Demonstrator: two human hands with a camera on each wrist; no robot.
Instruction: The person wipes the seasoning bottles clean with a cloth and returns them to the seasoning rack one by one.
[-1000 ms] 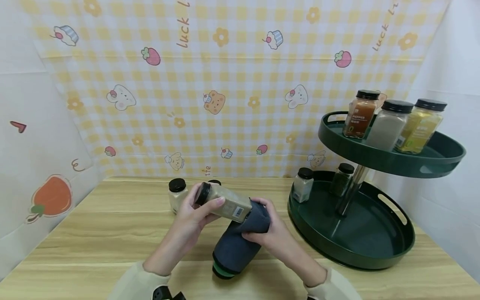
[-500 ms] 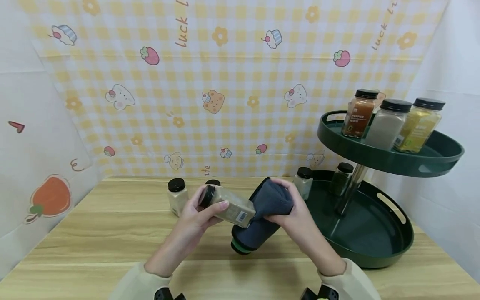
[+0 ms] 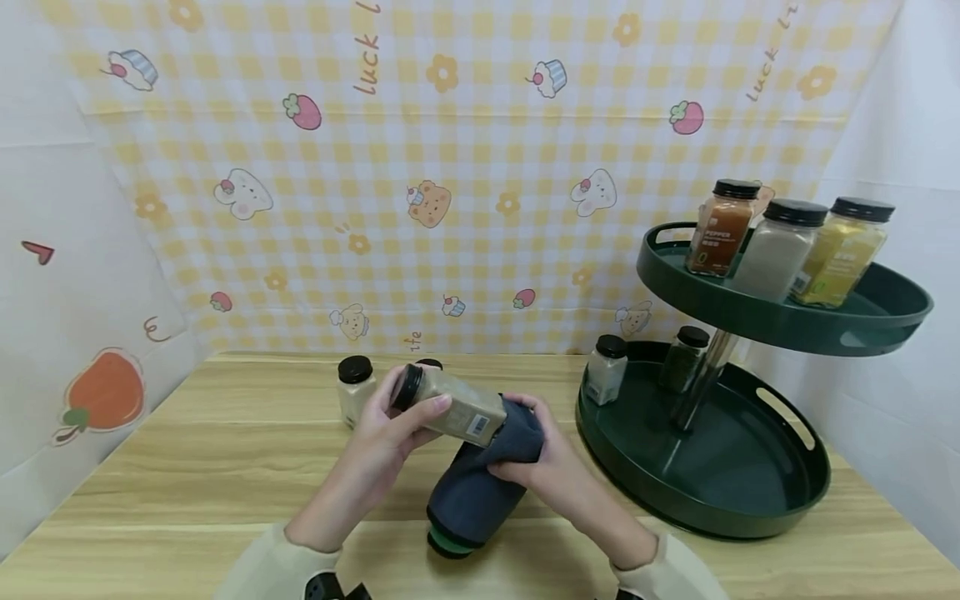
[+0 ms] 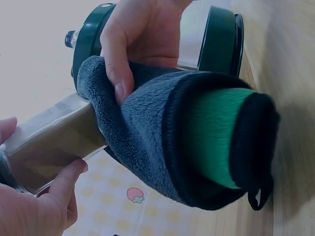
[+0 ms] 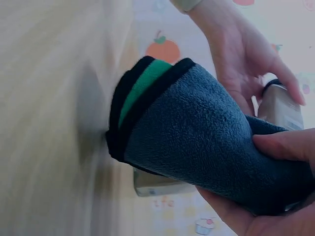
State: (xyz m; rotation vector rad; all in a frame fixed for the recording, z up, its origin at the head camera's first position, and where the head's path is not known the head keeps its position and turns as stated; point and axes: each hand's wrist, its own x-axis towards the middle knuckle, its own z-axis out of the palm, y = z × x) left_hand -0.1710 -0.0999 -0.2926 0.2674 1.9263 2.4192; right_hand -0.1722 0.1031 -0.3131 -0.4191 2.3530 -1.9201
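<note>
Between the hands (image 3: 386,427) (image 3: 550,458) — the tilted jar (image 3: 461,407) touches dark cloth (image 3: 476,492).

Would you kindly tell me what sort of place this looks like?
Probably a staged kitchen-style setup: a wood-grain table, a two-tier green stand with spice jars, and a printed backdrop.

Pale wood-grain table (image 3: 187,475), a two-tier green stand (image 3: 720,521) over on its right side.

Towards the back, left of the middle, a black-lidded jar (image 3: 356,402) stands upright; near it, to the right, a second jar (image 3: 431,362) shows little but its lid. The stand's upper tray (image 3: 780,321) carries a reddish-brown pepper jar (image 3: 722,236), a greyish jar (image 3: 775,257) and a yellow jar (image 3: 840,260); its lower tray (image 3: 757,467), a pale jar (image 3: 605,375) and a dark jar (image 3: 681,367).
</note>
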